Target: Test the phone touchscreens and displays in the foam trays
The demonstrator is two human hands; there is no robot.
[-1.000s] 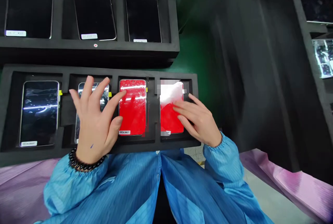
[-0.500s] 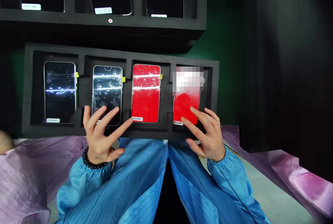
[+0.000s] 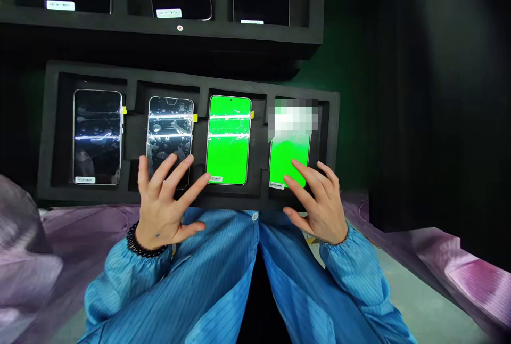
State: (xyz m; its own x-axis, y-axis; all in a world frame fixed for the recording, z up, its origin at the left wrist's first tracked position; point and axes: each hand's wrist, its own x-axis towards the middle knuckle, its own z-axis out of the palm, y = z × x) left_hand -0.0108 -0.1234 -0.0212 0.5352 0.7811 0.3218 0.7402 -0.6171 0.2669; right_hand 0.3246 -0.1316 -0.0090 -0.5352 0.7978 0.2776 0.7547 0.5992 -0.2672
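Several smartphones lie face up in the slots of a black foam tray (image 3: 191,80). The smartphone third from the left (image 3: 227,152) shows a bright green screen. My left hand (image 3: 163,205) is open, fingers spread, its index fingertip at that phone's lower left corner and its other fingers over the bottom of the dark-screened second smartphone (image 3: 170,125). On the far right, another green-screened smartphone (image 3: 285,155) has its upper part blurred out. My right hand (image 3: 319,200) is open, with fingertips on or just above that phone's lower screen. The leftmost smartphone (image 3: 98,136) is dark, with neither hand near it.
A second black foam tray (image 3: 239,35) holding several dark phones with white labels stands beyond the first. Yellow tabs (image 3: 195,118) stick out from the right sides of some nearer phones. Purple fabric (image 3: 91,243) lies at both sides of my blue sleeves.
The two right-hand screens have turned from red to green. The trays sit slightly further right and higher in view. My left hand has shifted a little right along with them.
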